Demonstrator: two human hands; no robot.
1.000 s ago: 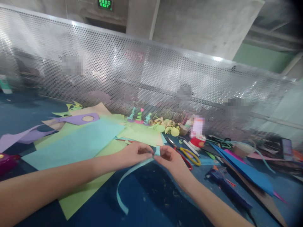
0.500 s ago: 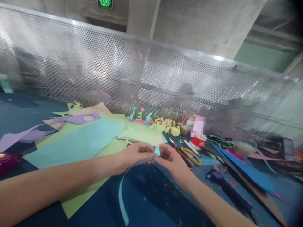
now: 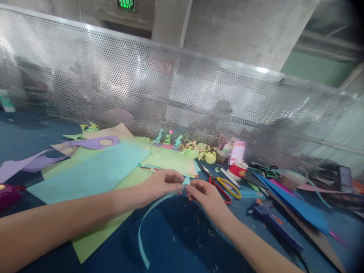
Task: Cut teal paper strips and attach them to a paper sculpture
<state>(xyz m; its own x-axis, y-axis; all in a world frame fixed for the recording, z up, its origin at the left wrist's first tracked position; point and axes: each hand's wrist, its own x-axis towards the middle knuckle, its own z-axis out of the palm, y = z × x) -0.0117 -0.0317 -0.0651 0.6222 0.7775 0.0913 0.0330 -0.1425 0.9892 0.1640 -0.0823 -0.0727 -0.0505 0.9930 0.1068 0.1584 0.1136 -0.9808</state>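
Observation:
Between my two hands a narrow light-blue paper strip (image 3: 146,220) is folded at one end, and its long tail curls down over the dark blue table. My left hand (image 3: 167,184) pinches the strip just left of the fold. At the right side of the fold, the fingertips of my right hand (image 3: 202,191) are closed on the paper. Scissors with red and yellow handles (image 3: 222,185) lie just beyond my right hand. Under my left forearm are a light-blue sheet (image 3: 93,172) and a green sheet (image 3: 96,239).
Three small paper spirals on round bases (image 3: 168,140) stand near the perforated metal screen (image 3: 136,83). A red and white cup (image 3: 237,170) is behind the scissors. On the right lie a dark blue glue gun (image 3: 275,225) and blue card (image 3: 298,206). Purple paper (image 3: 36,161) lies left.
My hands have shifted slightly left, and the fingertips of the two hands are a little farther apart at the fold. The strip's tail has swung left.

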